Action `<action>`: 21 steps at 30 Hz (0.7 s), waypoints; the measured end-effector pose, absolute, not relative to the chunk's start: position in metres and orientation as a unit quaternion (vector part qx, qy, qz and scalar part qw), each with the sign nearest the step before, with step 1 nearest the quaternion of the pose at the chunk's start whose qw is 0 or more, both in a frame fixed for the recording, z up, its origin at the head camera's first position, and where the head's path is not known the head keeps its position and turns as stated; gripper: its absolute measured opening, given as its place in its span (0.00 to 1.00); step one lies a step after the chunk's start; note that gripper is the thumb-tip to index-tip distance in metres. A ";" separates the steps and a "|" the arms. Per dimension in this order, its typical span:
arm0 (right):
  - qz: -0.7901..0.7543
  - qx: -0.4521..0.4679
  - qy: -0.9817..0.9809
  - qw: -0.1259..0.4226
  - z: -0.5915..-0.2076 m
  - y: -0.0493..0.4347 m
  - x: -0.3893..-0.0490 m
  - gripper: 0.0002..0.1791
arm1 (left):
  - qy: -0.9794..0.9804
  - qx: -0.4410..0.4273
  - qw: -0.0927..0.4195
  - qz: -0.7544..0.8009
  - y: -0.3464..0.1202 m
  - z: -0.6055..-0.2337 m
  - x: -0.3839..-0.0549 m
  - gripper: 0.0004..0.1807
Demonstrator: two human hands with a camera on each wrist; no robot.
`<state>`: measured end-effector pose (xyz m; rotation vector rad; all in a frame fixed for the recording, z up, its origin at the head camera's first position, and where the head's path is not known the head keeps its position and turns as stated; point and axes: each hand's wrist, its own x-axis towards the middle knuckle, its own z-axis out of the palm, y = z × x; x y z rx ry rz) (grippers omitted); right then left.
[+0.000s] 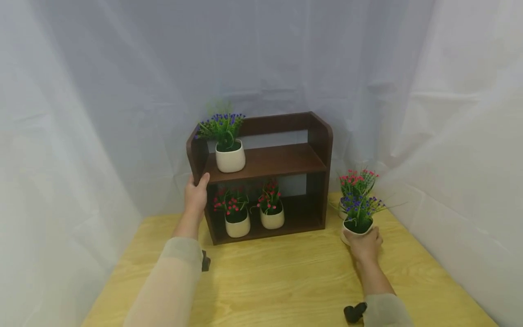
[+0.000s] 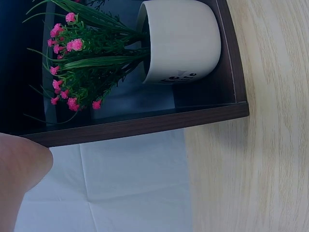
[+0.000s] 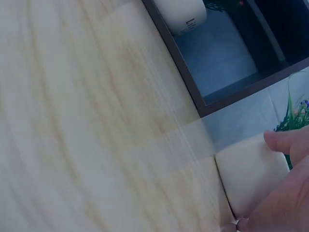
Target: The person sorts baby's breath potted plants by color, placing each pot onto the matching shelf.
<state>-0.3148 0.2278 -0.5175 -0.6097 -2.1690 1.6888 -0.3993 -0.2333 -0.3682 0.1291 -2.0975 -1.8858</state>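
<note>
L hand point(image 1: 196, 198) clamps the shelf point(image 1: 282, 160) by its L side; R of it, R hand point(image 1: 365, 245) has thumb + fingers round the purple-flowered pot point(image 3: 251, 176): looks light, rigid, poss. slippy. Best hold's prob. the wall, not bendy greenery point(image 1: 361, 209).

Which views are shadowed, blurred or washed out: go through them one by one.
Head: soft overall, with the lower compartment of the shelf dim; left wrist: pink flowers fairly crisp, but the picture's upper left sinks nearly to black; right wrist: tabletop pale and washed out, its grain soft and streaky.
</note>
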 end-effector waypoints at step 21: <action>0.655 -0.195 -0.695 0.225 -0.515 0.228 -0.315 0.45 | -0.734 0.034 0.160 -0.659 -0.235 -0.370 -0.400 0.44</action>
